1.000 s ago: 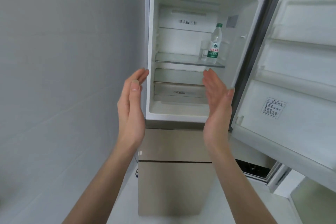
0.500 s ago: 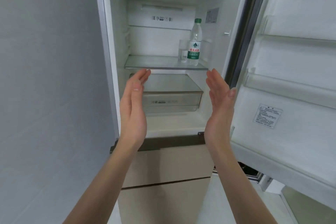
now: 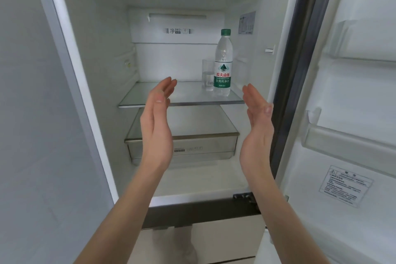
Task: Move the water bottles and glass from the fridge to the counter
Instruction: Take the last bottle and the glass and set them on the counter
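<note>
Just past the fingertips of the right hand [image 3: 256,128], a little up and toward the left hand [image 3: 157,125], a water bottle [image 3: 222,64] stands upright on a glass shelf [image 3: 150,97] inside the fridge [image 3: 90,53]. The bottle has a green cap and a green label. A clear glass [image 3: 207,75] stands just beside it, on the side nearer the left hand, and partly behind it. I cannot tell if they touch.

Both hands are held up in front of the shelf with flat, straight fingers and palms facing each other. They hold nothing and touch nothing. The bottle and glass sit farther back than both hands.

Below the hands' fingertips, under the shelf, is a closed drawer [image 3: 203,149]. Beyond the right hand, the fridge door [image 3: 353,113] stands open, with door bins on it.
</note>
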Action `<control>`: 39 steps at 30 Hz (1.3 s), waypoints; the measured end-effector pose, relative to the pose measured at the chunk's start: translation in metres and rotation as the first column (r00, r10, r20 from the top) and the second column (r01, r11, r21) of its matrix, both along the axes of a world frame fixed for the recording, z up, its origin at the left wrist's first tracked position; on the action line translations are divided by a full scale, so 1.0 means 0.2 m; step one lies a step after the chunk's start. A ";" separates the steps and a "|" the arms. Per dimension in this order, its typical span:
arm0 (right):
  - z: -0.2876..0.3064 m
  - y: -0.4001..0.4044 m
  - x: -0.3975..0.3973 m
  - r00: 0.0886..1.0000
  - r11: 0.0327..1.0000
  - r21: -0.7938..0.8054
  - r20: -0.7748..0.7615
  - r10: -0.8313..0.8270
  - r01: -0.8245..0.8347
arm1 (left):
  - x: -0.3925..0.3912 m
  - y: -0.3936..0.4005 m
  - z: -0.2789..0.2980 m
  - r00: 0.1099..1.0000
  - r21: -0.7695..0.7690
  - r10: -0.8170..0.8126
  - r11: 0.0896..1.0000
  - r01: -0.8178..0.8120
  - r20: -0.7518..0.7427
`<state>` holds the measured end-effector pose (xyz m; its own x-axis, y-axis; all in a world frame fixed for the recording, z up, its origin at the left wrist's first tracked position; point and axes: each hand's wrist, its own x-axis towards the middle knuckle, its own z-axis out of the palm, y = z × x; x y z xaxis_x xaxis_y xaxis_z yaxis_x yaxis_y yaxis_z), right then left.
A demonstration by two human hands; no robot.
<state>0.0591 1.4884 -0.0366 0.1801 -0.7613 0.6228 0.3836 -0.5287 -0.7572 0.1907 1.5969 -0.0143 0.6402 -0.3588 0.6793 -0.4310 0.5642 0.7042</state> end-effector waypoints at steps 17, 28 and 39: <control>0.21 -0.56 0.43 0.986 1.000 0.019 -0.168 -0.010 0.013 | 0.56 -0.61 0.18 0.995 0.043 -0.029 0.999 0.033 -0.096; 0.28 -0.86 0.76 0.972 0.991 0.030 -0.203 -0.119 0.128 | 0.84 -1.07 0.33 0.986 0.320 -0.149 0.933 0.166 -0.078; 0.21 -1.05 0.85 0.960 0.986 0.020 -0.231 -0.156 0.165 | 0.94 -1.36 0.28 0.953 0.530 -0.287 0.795 0.294 -0.100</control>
<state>0.2287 1.2790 0.0046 0.1868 -0.8145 0.5493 0.1110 -0.5381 -0.8356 0.3788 1.3250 0.0426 0.4550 -0.8317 0.3183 -0.2957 0.1960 0.9349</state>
